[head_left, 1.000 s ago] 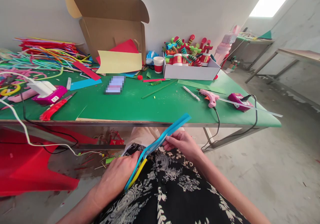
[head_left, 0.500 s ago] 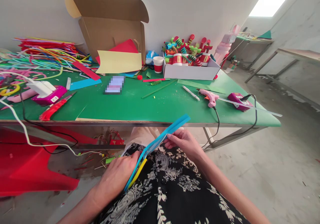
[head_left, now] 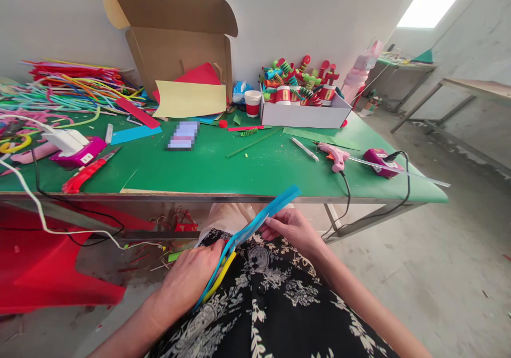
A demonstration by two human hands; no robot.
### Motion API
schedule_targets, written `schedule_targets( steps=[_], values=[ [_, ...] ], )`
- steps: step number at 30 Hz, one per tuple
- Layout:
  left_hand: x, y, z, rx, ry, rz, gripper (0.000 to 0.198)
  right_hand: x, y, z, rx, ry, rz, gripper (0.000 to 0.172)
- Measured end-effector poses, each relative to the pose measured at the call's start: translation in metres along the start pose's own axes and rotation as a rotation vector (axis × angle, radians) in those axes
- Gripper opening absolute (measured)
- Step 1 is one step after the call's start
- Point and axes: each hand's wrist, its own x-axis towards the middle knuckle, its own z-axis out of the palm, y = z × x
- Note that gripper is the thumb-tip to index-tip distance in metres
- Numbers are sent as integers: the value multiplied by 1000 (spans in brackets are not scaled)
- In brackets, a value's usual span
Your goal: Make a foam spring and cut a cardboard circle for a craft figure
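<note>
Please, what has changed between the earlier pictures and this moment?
The far end of the blue strip has shifted slightly left and back toward the person. Nothing was visibly taken hold of or let go: the right hand still pinches the strip, the left hand stays against it. The glue gun and white box stayed put.

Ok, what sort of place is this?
Probably a craft workshop: a pink glue gun lies on the green table, colourful strips are heaped at the left, and a white box holds bright handmade-looking pieces.
</note>
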Motion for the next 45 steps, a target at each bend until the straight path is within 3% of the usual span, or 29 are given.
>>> schedule_targets(
  steps=[16, 24, 32, 45],
  values=[
    [2, -3, 7, -30, 22, 7, 37, -2, -3, -1, 5, -30, 15, 42],
    [-1, 0, -1, -9, -29, -13, 41, -3, -5, 0, 14, -33, 14, 40],
    [-3, -1, 0, -32, -5, -10, 35, -3, -8, -5, -2, 94, -40, 48],
    [-1, 1, -4, 6, 1, -2, 33, -3, -3, -1, -30, 24, -23, 43]
  ],
)
